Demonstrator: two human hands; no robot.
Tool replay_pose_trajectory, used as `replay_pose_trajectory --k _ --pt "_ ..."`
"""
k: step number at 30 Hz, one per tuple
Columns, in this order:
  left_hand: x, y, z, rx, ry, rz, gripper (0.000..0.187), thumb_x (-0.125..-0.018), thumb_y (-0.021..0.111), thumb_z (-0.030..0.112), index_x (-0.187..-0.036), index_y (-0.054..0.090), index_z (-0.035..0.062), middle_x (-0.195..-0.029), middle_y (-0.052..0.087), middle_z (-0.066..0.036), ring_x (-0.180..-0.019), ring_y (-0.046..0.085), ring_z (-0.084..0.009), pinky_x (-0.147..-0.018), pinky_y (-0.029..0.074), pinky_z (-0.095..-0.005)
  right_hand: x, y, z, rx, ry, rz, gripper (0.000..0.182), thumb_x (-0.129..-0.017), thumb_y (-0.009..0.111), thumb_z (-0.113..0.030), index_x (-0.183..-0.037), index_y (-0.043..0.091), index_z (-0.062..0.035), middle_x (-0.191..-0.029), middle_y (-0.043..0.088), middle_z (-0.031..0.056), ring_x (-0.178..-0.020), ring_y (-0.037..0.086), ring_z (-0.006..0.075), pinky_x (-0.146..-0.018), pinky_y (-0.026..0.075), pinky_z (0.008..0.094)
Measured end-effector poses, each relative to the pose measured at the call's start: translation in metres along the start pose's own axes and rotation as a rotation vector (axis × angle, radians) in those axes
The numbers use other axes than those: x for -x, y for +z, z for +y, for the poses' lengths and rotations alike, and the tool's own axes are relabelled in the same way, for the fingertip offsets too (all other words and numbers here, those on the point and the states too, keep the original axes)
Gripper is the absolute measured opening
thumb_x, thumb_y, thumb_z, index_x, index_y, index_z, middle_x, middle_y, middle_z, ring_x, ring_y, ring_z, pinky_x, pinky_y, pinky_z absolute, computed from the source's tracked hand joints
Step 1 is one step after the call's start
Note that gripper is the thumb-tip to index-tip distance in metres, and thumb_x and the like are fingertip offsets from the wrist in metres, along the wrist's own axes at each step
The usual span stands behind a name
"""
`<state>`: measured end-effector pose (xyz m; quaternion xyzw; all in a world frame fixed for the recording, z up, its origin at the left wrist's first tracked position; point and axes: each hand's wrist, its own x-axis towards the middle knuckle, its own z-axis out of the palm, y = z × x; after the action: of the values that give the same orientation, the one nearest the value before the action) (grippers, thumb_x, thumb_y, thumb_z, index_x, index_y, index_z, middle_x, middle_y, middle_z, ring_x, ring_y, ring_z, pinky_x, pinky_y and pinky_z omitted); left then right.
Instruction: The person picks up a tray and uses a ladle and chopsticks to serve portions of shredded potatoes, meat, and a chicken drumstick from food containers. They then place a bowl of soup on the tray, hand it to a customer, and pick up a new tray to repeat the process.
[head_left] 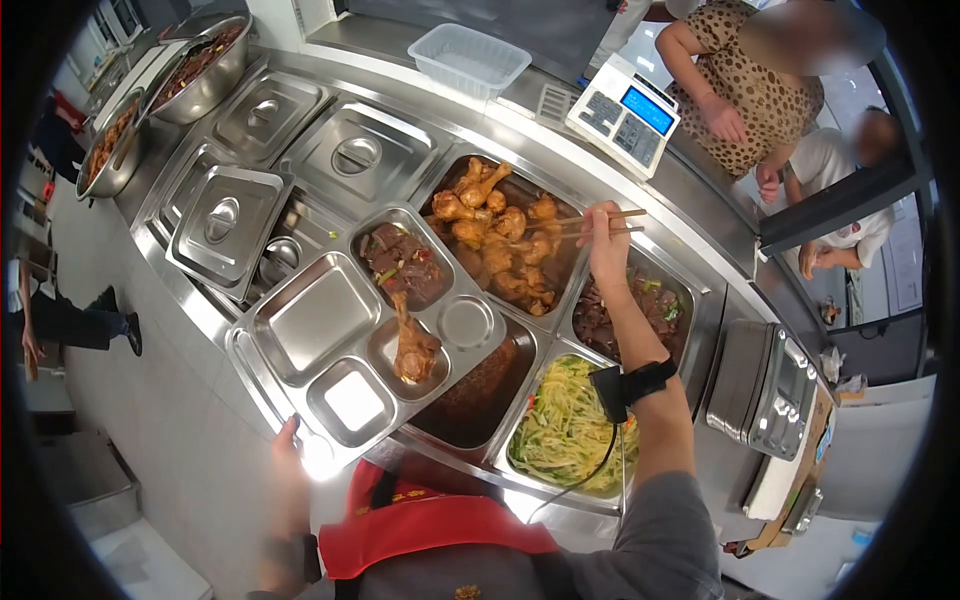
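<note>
My left hand (288, 468) is at the near-left edge of a steel compartment tray (310, 312), its thumb on the rim and its other fingers hidden. One compartment holds a chicken drumstick (413, 350), another dark sliced meat (402, 265). The tray is tilted over the serving counter. My right hand (603, 240) grips a pair of wooden chopsticks (630, 213), their tips over a pan of braised drumsticks (500, 245). Under my right forearm lies a pan of dark sliced meat with greens (655, 305). Nearer me is a pan of shredded vegetables (568, 425).
A pan of dark sauce (470, 410) lies partly under the tray. Lidded pans (357, 155) and steel bowls of food (205, 70) stand left. A scale (625, 115) and a plastic tub (468, 58) sit on the ledge. Stacked trays (755, 390) are right. People stand beyond the counter.
</note>
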<state>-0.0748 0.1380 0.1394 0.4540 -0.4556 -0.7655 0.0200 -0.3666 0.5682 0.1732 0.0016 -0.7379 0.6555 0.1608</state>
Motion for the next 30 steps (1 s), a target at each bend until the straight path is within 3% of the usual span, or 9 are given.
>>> replay_pose_trajectory --k 4,5,9,15,20,21,24,27,30 --pt "0.001 0.003 -0.001 0.008 -0.006 0.001 0.026 -0.078 0.058 0.024 -0.094 0.057 0.0042 -0.086 0.061 -0.004 -0.075 0.059 -0.0161 -0.068 0.05 -0.0274 0.011 0.006 0.017 0.09 -0.023 -0.135 0.015 -0.09 0.043 -0.016 -0.084 0.049 -0.0027 -0.08 0.053 0.0041 -0.061 0.048 0.0079 -0.047 0.046 0.0227" --pt "0.006 0.011 0.005 0.02 -0.021 -0.03 0.026 -0.078 0.059 0.024 -0.094 0.057 0.0042 -0.086 0.061 -0.004 -0.075 0.059 -0.016 -0.068 0.05 -0.0271 0.017 0.01 0.016 0.084 0.046 -0.16 0.016 -0.089 0.043 -0.014 -0.084 0.049 -0.0006 -0.076 0.053 0.0057 -0.061 0.05 0.0132 -0.051 0.045 0.0262" --pt "-0.014 -0.003 -0.005 0.002 0.008 -0.008 0.027 -0.077 0.06 0.024 -0.096 0.057 0.004 -0.089 0.06 -0.003 -0.079 0.057 -0.0154 -0.072 0.047 -0.0269 0.026 0.011 0.023 0.435 -0.354 -0.369 0.012 -0.086 0.046 -0.01 -0.086 0.05 0.001 -0.079 0.049 0.0092 -0.074 0.05 0.0258 -0.065 0.041 0.0297" --pt "-0.012 0.005 0.003 0.004 0.018 -0.067 0.027 -0.079 0.058 0.023 -0.098 0.056 0.0037 -0.092 0.06 -0.004 -0.082 0.057 -0.0153 -0.075 0.047 -0.0272 0.035 0.008 0.011 0.402 -0.389 -0.388 0.012 -0.087 0.046 -0.012 -0.084 0.05 -0.001 -0.088 0.047 0.0092 -0.069 0.05 0.0219 -0.063 0.042 0.0285" --pt "-0.012 0.025 0.017 0.065 0.007 -0.077 0.025 -0.081 0.056 0.022 -0.098 0.056 0.0031 -0.09 0.061 -0.005 -0.077 0.059 -0.0158 -0.07 0.05 -0.0282 0.066 -0.026 -0.045 0.233 -0.289 -0.128 0.017 -0.089 0.044 -0.014 -0.081 0.051 -0.0013 -0.094 0.047 0.0097 -0.067 0.048 0.0107 -0.057 0.041 0.0244" --pt "-0.03 0.01 0.011 0.019 -0.011 -0.167 0.041 -0.078 0.057 0.026 -0.11 0.052 0.0012 -0.104 0.056 -0.006 -0.096 0.053 -0.018 -0.085 0.042 -0.0287 0.076 -0.034 -0.065 0.346 -0.37 -0.097 0.02 -0.09 0.042 -0.016 -0.079 0.05 -0.0011 -0.093 0.047 0.0103 -0.065 0.046 0.0106 -0.056 0.04 0.0239" --pt "-0.034 0.029 0.021 0.049 -0.025 -0.191 0.041 -0.08 0.057 0.026 -0.111 0.051 -0.0002 -0.107 0.056 -0.008 -0.097 0.053 -0.02 -0.084 0.043 -0.0304 0.13 -0.052 -0.101 0.374 -0.399 -0.017 0.029 -0.092 0.036 -0.022 -0.075 0.049 -0.0022 -0.089 0.046 0.0106 -0.063 0.044 0.0114 -0.054 0.038 0.023" --pt "-0.038 0.052 0.034 0.101 -0.003 -0.323 0.033 -0.082 0.055 0.024 -0.105 0.054 0.0 -0.097 0.059 -0.007 -0.087 0.057 -0.0182 -0.078 0.046 -0.0295 0.21 -0.041 -0.124 0.337 -0.202 -0.153 0.027 -0.09 0.038 -0.02 -0.073 0.049 -0.0028 -0.087 0.047 0.0115 -0.07 0.046 0.0161 -0.061 0.039 0.027" --pt "-0.041 0.084 0.053 0.157 -0.026 -0.437 0.025 -0.082 0.056 0.023 -0.095 0.058 0.0018 -0.086 0.061 -0.006 -0.076 0.059 -0.0164 -0.07 0.048 -0.0276 0.271 -0.02 -0.119 0.384 -0.208 -0.328 0.015 -0.086 0.045 -0.012 -0.076 0.052 -0.0035 -0.089 0.05 0.0137 -0.075 0.05 0.0226 -0.066 0.042 0.0303"
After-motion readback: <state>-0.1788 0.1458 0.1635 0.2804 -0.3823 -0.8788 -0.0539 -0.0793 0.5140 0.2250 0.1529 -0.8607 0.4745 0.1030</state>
